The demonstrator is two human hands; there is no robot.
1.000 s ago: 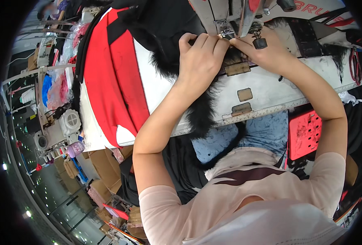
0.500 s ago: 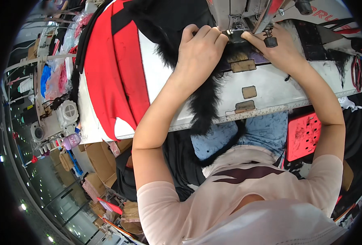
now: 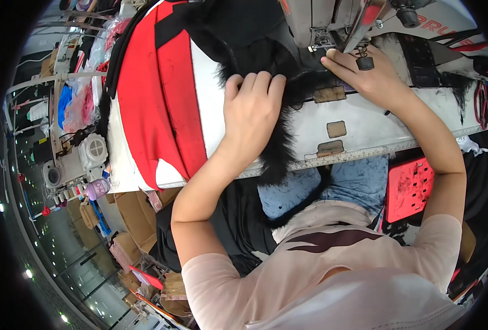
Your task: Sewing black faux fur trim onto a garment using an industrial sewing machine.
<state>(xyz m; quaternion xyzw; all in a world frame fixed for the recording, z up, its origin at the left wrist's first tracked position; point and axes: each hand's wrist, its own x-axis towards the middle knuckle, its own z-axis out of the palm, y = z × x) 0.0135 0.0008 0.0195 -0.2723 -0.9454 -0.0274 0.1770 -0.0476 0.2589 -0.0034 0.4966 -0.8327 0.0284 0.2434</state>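
Now, left hand: my fingers curl onto black fur trim; pinch unclear.
Right hand: mine, extended beside presser foot; grip unclear.
Fur trim: across sewing table; stitches hidden, trailing length probably unsewn.

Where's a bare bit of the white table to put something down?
The widest bare patch of white sewing table lies between the black fur trim and right forearm, behind the ruler tape. A narrower strip runs between red fabric and left hand. It's crowded by the sewing machine, where the right hand and black fabric are.
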